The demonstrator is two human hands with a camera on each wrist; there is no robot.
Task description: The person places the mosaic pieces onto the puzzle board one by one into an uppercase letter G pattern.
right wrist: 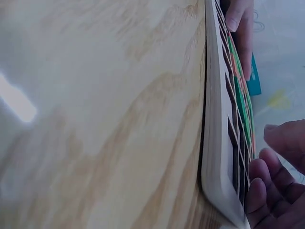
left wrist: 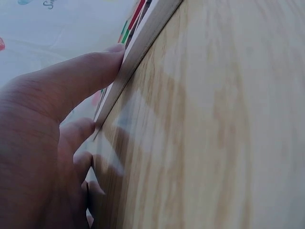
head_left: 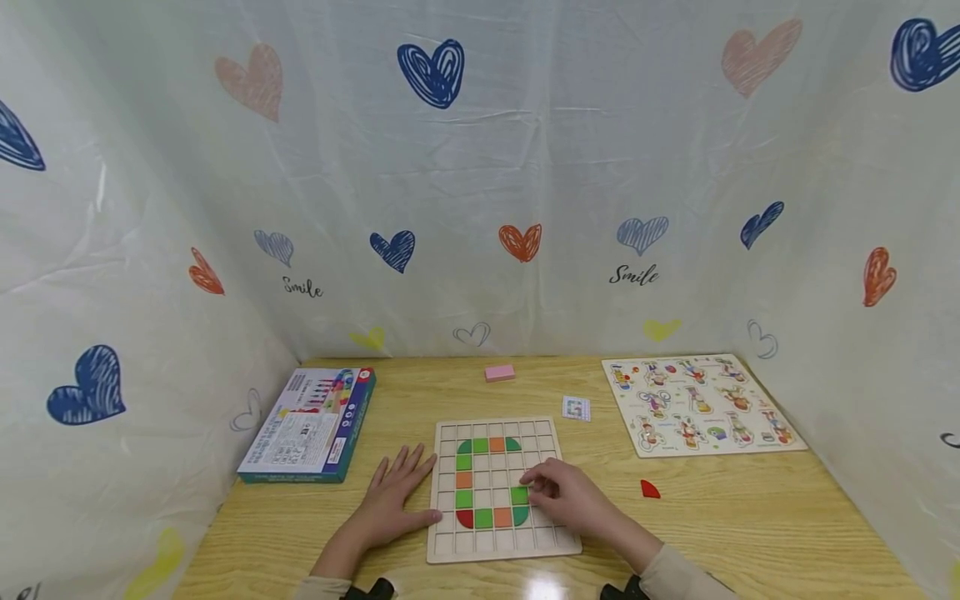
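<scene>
A wooden grid board [head_left: 505, 546] lies on the table with square tiles and rounded corner pieces set in a ring: green, orange, dark green and one red corner [head_left: 465, 518]. My left hand [head_left: 392, 500] is spread on the table at the board's left side, its thumb [left wrist: 97, 71] against the edge. Over the board's right side is my right hand [head_left: 564, 493], fingers bent, thumb and fingertips right by a green tile [head_left: 520, 496] in the ring's right column. No piece shows between the thumb and fingers [right wrist: 257, 193] in the right wrist view.
A loose red quarter-round piece [head_left: 650, 489] lies right of the board. Behind it are a small pattern card [head_left: 576, 408] and a pink block [head_left: 499, 373]. A boxed game [head_left: 307, 425] sits at left, a picture puzzle board [head_left: 705, 406] at right. Heart-printed curtains surround the table.
</scene>
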